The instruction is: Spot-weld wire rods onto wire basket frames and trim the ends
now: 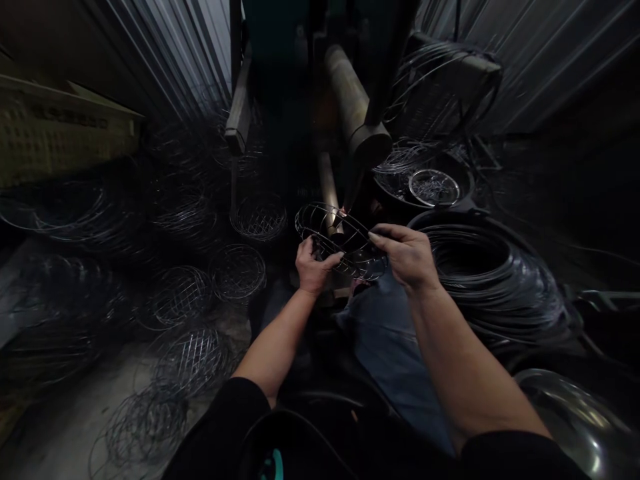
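Note:
A round wire basket [361,256] is tilted in front of me, around the lower metal rod [328,187] of a machine. My left hand [313,268] is closed on its near left side, thumb lying along the wires. At the basket's right edge, the thumb and fingers of my right hand [407,257] are pinched together on the wire. Whether a separate small piece is also between those fingers is too dark to make out. A small orange glow shows at the rod's tip, close to the basket's far rim. Above it juts a thick metal cylinder [353,93].
Many wire baskets [187,357] lie on the floor at left. A large wire coil [480,267] stands at right, behind it a dark tub [463,183] with a small bowl [434,188] of metal pieces. A shiny metal bowl [575,420] is at lower right.

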